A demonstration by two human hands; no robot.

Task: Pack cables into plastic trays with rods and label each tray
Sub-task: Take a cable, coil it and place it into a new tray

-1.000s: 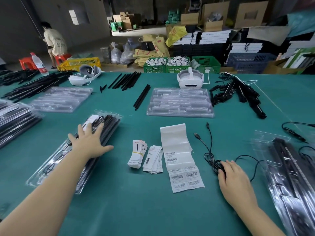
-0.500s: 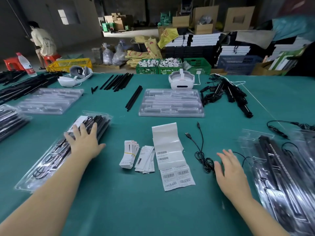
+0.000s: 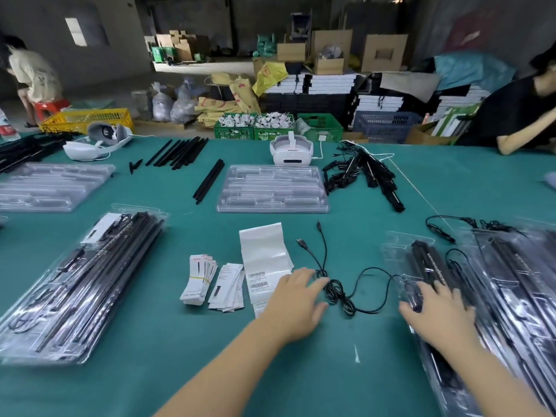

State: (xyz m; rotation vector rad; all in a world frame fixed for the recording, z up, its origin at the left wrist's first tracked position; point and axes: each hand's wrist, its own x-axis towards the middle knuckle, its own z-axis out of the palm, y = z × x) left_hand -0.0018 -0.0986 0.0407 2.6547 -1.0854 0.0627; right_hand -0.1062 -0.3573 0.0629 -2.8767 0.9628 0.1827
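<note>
Clear plastic tray of black rods [image 3: 427, 284] lies near the right edge of the green table [image 3: 186, 371], beside a blurred stack of filled trays [image 3: 517, 296]. A loose black cable [image 3: 340, 291] coils between the hands, with white barcode labels [image 3: 264, 266] just left of it. The left hand [image 3: 293, 305], fingers spread, covers the labels' lower part and touches the cable. The right hand [image 3: 436, 314] rests flat, fingers straight, on the tray. Boxes crowd the dim warehouse behind.

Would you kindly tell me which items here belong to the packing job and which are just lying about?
Job:
loose cable
open tray
label sheet
packed tray
empty trays
spare rods

Lying about:
white headset
yellow crate
green crates
</note>
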